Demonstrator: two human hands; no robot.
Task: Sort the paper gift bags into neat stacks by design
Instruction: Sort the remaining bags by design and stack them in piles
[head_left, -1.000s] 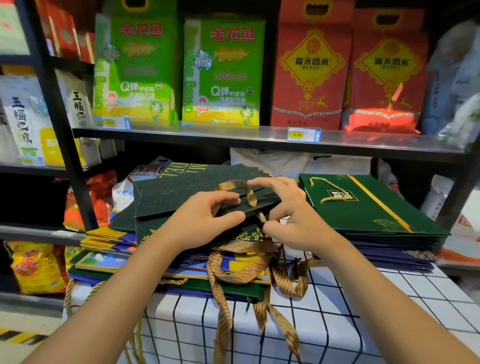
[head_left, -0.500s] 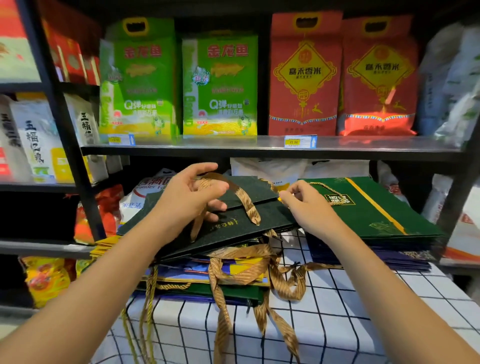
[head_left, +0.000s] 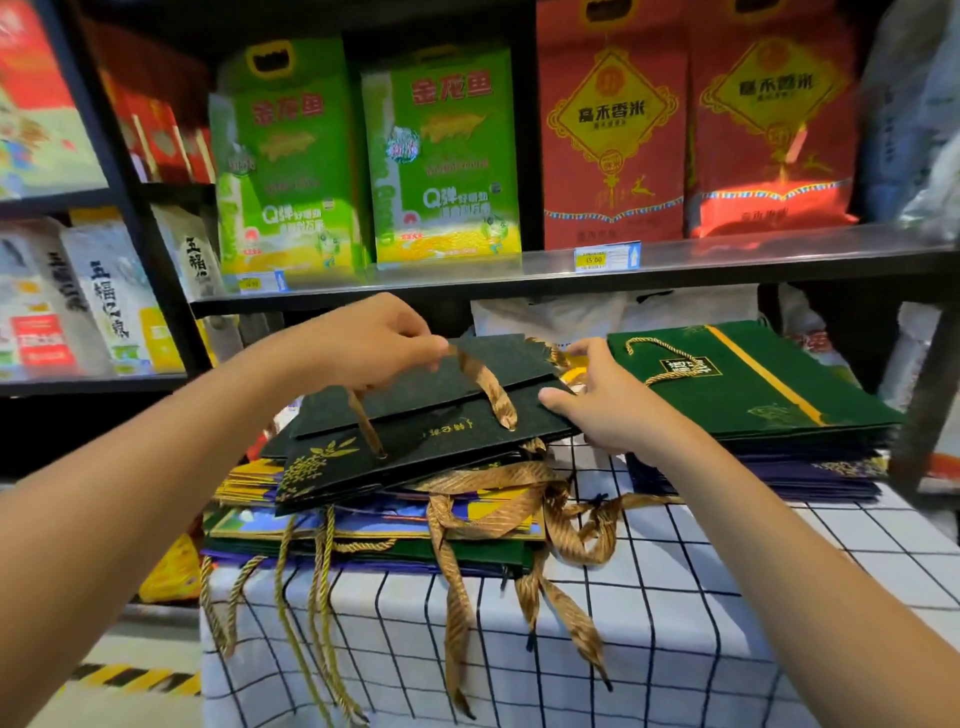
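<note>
The left hand (head_left: 369, 338) pinches a gold ribbon (head_left: 485, 382) of the dark bags (head_left: 436, 415), which lie tilted between both hands atop a mixed pile (head_left: 363, 525). The right hand (head_left: 605, 400) grips the bags' right edge, thumb on top. Just right of that hand sits a green stack (head_left: 753, 389) on a checked cloth (head_left: 675, 597).

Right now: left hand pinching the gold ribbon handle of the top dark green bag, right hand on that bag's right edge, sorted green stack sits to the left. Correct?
Almost. The head view shows the sorted green stack to the right of the mixed pile, not left. The rest holds: left hand pinches the gold ribbon handle of the top dark green bag, and right hand is on its right edge.
</note>
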